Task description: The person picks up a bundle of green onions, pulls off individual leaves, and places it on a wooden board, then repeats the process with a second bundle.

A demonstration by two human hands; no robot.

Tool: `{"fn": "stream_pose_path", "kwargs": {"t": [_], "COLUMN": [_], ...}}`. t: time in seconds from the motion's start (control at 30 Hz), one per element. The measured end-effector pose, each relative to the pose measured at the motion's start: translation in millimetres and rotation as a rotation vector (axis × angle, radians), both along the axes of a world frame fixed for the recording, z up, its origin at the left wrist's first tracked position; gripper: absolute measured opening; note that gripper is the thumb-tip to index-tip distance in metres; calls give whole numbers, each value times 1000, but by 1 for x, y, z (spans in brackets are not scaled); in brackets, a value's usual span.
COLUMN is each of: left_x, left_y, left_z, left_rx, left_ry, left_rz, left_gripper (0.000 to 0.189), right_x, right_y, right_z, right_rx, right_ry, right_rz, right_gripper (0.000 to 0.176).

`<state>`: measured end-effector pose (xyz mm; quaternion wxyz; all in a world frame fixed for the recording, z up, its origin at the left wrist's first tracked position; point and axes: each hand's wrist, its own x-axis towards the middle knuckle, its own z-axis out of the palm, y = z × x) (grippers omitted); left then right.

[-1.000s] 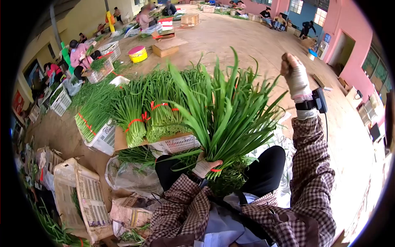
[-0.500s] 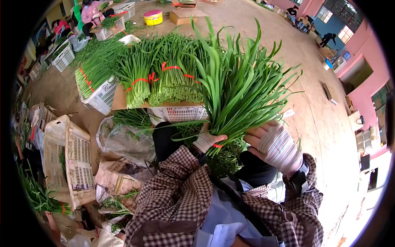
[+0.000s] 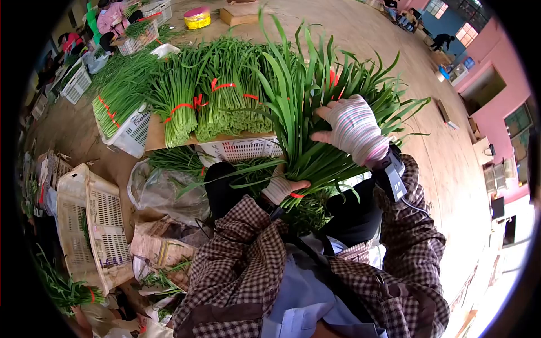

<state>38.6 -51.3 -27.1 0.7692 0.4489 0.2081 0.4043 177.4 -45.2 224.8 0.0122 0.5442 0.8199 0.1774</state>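
My left hand [image 3: 283, 188], in a pale glove, grips the base of a bunch of long green leaves [image 3: 307, 107] that fans upward over my lap. A red band [image 3: 296, 195] sits at the bunch's base. My right hand [image 3: 351, 128], in a striped glove, lies on the right side of the leaves with its fingers spread, pressing into them. A black device [image 3: 393, 174] is strapped at my right wrist.
Tied green bundles with red bands [image 3: 197, 101] lie on a cardboard sheet over white crates [image 3: 242, 149] in front of me. A tipped white crate [image 3: 90, 225], plastic bags and paper lie at left. Other people [image 3: 110, 17] sit working at far left and back.
My right hand was raised high a second ago, dropped to the bunch's base, and has now slid up onto the leaves. The view tilted down.
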Motion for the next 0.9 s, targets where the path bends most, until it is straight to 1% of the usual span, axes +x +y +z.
{"fn": "stream_pose_path", "kwargs": {"t": [0.03,0.07,0.13,0.2,0.27,0.3,0.33,0.4,0.43,0.47,0.5,0.53,0.6,0.67,0.7,0.73,0.8,0.83,0.87,0.9], "left_x": [0,1,1,2,3,3,3,4,4,4,5,5,3,-1,-3,-2,-1,-1,-1,-1], "left_y": [0,1,4,4,2,0,-2,0,2,4,2,3,2,-4,-6,-5,-2,-2,0,1], "left_z": [1,0,-1,-5,-8,-4,-2,-10,-13,-17,-16,-15,-7,8,14,12,9,9,10,11], "left_rx": [-15,-14,50,78,111,86,59,48,36,21,57,58,-76,-65,-53,-53,38,38,43,48], "left_ry": [-49,-48,-23,4,33,42,54,23,28,33,33,34,92,84,72,76,114,116,103,90], "left_rz": [-12,-21,-61,-29,6,33,57,45,18,-9,45,41,-8,16,42,39,55,53,41,31], "left_gripper": [75,75,77,78,78,78,77,79,80,81,84,84,86,86,86,86,80,80,75,70], "right_x": [-5,-8,-13,-15,-18,-21,-21,-19,-15,-13,-11,-10,-6,-3,-2,0,4,7,9,9], "right_y": [1,1,3,6,10,13,14,18,18,18,18,17,18,20,21,21,23,26,26,25], "right_z": [3,3,3,-4,-7,-7,-9,-16,-23,-27,-29,-30,-30,-32,-33,-39,-51,-54,-57,-58], "right_rx": [-63,-62,-123,-109,-140,-171,-164,-188,-110,-107,-76,-46,-70,-145,-206,-206,-294,-383,-383,-423], "right_ry": [-21,-20,-69,-77,-70,-45,-40,50,102,106,145,182,238,391,480,484,865,991,994,1153], "right_rz": [-48,-57,-58,-77,-188,-239,-245,-228,-174,-180,-137,-91,-84,-76,-111,-113,-192,-232,-234,-292], "right_gripper": [43,43,50,48,44,38,38,34,29,29,26,23,21,23,25,25,25,22,22,26]}}
